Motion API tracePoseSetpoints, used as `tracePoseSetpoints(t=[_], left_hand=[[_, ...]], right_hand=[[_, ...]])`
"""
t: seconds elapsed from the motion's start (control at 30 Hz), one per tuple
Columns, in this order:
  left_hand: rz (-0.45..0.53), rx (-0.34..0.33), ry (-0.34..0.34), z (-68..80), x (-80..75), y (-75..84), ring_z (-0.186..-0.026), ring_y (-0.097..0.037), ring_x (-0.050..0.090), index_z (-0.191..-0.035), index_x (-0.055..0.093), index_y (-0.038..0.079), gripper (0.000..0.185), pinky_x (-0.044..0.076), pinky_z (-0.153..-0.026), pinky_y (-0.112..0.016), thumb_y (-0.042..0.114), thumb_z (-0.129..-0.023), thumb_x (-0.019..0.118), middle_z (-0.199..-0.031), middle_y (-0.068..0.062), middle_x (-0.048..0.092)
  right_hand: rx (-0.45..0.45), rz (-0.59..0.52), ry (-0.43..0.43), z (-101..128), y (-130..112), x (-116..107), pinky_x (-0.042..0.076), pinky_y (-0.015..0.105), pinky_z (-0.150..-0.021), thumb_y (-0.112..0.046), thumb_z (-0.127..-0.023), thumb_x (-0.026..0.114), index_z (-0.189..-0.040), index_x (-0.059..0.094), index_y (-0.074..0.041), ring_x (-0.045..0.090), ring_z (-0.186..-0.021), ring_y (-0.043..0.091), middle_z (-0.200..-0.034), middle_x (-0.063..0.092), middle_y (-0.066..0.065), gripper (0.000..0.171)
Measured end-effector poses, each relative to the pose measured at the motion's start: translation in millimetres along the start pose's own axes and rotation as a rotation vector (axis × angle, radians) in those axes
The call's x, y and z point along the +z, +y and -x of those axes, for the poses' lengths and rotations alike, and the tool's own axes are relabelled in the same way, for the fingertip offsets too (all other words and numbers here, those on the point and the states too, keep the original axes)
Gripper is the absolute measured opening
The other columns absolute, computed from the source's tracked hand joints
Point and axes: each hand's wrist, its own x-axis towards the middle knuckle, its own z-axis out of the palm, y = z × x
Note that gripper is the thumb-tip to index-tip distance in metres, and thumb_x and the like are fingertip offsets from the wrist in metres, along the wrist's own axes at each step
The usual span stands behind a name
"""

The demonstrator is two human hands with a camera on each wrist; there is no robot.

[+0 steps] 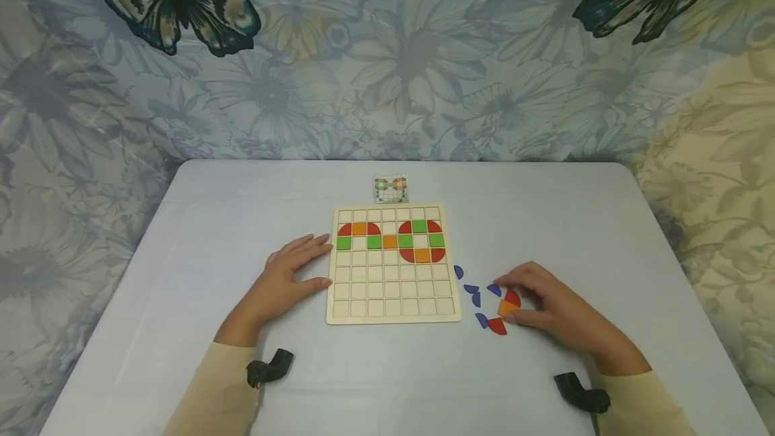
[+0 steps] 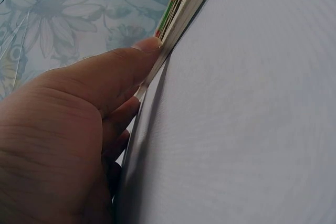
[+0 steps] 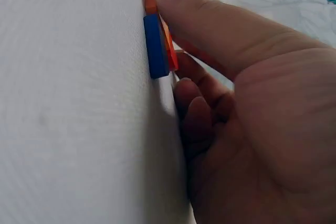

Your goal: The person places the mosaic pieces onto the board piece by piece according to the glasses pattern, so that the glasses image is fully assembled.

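Observation:
A cream grid board [image 1: 367, 290] lies on the table, with red quarter-circles and green and orange squares in its upper cells. My left hand [image 1: 275, 288] rests at the board's left edge, thumb and fingers spread along it. In the left wrist view the thumb [image 2: 113, 72] touches the board's side. Right of the board, my right hand [image 1: 554, 308] is over the loose pieces. Its thumb touches an orange square [image 1: 506, 309], and a fingertip is at a blue half-circle [image 1: 494, 290]. Red quarter-circles [image 1: 498, 327] lie beside the orange square. In the right wrist view the thumb covers part of an orange piece [image 3: 151, 9].
Several other blue half-circles [image 1: 476, 299] lie between the board and my right hand. Behind the board is a small pattern card [image 1: 391, 188]. The white table [image 1: 242, 207] meets a flowered cloth backdrop [image 1: 418, 52] at its far edge.

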Motion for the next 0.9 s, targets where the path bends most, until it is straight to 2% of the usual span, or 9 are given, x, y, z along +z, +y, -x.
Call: tracePoseSetpoints(t=[0.17,0.33,0.5,0.77,0.9], left_hand=[[0.004,-0.001,-0.003,0.2,-0.2,-0.8,-0.16,-0.025,0.028,-0.157,0.062,0.02,0.07,0.018,-0.121,-0.063,0.038,-0.096,0.088,-0.168,0.011,0.044],[-0.001,-0.003,-0.002,0.4,-0.5,-0.6,-0.16,-0.026,0.028,-0.157,0.062,0.02,0.07,0.018,-0.121,-0.064,0.038,-0.095,0.088,-0.168,0.011,0.044],[-0.001,-0.006,-0.003,0.8,-1.0,-0.2,-0.16,-0.025,0.028,-0.157,0.062,0.02,0.069,0.019,-0.12,-0.063,0.036,-0.095,0.088,-0.168,0.011,0.044],[0.002,-0.012,0.002,1.0,-0.5,-0.2,-0.16,-0.024,0.028,-0.157,0.062,0.022,0.069,0.018,-0.12,-0.063,0.037,-0.095,0.089,-0.168,0.013,0.045],[0.004,-0.01,0.001,0.8,-0.9,0.7,-0.16,-0.024,0.028,-0.157,0.062,0.021,0.069,0.019,-0.12,-0.062,0.036,-0.095,0.089,-0.168,0.013,0.044]], right_hand=[[-0.008,0.0,-0.01,2,0,-4,0.043,0.013,-0.101,-0.02,-0.088,0.095,-0.132,0.076,-0.021,0.055,-0.117,0.015,-0.129,0.059,-0.006,0.048],[0.006,0.038,0.037,-1,-1,0,0.049,0.022,-0.087,-0.019,-0.09,0.094,-0.126,0.079,-0.02,0.053,-0.106,0.015,-0.12,0.058,-0.006,0.039],[0.058,0.055,0.073,-4,-5,5,0.049,0.027,-0.078,-0.015,-0.09,0.093,-0.12,0.081,-0.019,0.051,-0.099,0.017,-0.114,0.058,-0.005,0.033],[0.103,0.036,0.101,-6,-10,7,0.047,0.027,-0.076,-0.009,-0.089,0.093,-0.115,0.08,-0.017,0.051,-0.096,0.019,-0.111,0.058,-0.003,0.031],[0.112,0.023,0.107,-6,-11,8,0.049,0.026,-0.08,-0.009,-0.089,0.092,-0.11,0.077,-0.02,0.053,-0.098,0.02,-0.113,0.06,-0.003,0.028]])
